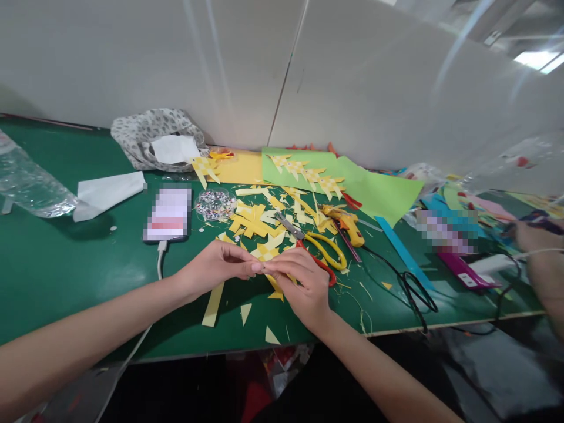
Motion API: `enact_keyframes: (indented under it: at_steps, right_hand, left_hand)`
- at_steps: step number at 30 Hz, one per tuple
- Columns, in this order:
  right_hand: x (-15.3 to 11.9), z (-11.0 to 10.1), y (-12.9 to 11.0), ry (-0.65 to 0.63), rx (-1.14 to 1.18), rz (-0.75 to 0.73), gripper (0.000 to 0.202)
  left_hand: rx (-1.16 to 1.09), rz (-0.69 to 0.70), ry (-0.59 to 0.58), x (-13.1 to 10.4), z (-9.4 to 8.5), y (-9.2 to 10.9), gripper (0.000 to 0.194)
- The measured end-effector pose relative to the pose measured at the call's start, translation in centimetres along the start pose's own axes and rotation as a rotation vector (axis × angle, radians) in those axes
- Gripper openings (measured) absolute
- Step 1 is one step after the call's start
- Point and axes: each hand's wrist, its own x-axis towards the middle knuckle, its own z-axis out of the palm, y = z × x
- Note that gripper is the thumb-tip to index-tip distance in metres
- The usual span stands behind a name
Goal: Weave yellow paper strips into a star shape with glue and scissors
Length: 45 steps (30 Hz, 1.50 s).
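My left hand (220,267) and my right hand (304,282) meet fingertip to fingertip above the green table (176,317). Each is closed in a pinch on something tiny and dark that I cannot make out. Beneath them lies a woven yellow paper piece (269,249), partly hidden by the fingers. Yellow paper strips and scraps (249,220) spread out behind it. Scissors with one yellow and one red handle (326,247) lie just beyond my right hand. A round clear case of small black and white pieces (215,204) sits behind my left hand.
A phone (167,214) with a white cable lies left. A yellow glue gun (348,226) with black cord is at right. Finished woven yellow shapes (308,173) rest on green paper (379,191). Plastic bottle (35,176) far left; another person's hand (535,241) far right.
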Motion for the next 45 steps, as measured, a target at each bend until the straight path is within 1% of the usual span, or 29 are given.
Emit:
enact_keyframes:
  at_steps: [6,12,15,21,25,29,34,45]
  right_hand:
    - [-0.04,-0.02,0.00,-0.003,-0.003,-0.009,0.019]
    - [-0.16,0.10,0.20,-0.004,-0.020,0.018,0.018]
    - [-0.16,0.04,0.21,-0.003,-0.016,0.008,0.019]
    - [-0.17,-0.04,0.15,-0.029,0.003,0.012,0.019]
    - [-0.26,0.00,0.22,-0.018,0.003,0.012,0.019]
    - [-0.33,0.02,0.29,-0.020,-0.004,0.018,0.019]
    - [-0.23,0.05,0.22,-0.005,-0.015,0.006,0.019]
    - [-0.12,0.08,-0.01,0.004,-0.001,0.009,0.021]
  left_hand:
    - [0.045,0.011,-0.003,0.08,-0.18,-0.16,0.016]
    - [0.025,0.022,0.027,0.01,0.21,-0.25,0.018]
    - [0.024,0.014,0.022,-0.05,0.15,-0.14,0.017]
    - [0.107,0.047,0.014,0.07,-0.18,-0.18,0.017]
    - [0.092,0.044,0.015,0.12,-0.01,-0.37,0.020]
    - [0.083,0.049,0.046,0.00,0.30,-0.43,0.022]
    - [0.060,0.077,0.047,-0.09,0.43,-0.48,0.020]
    - [0.027,0.067,0.068,-0.30,0.56,-0.38,0.017]
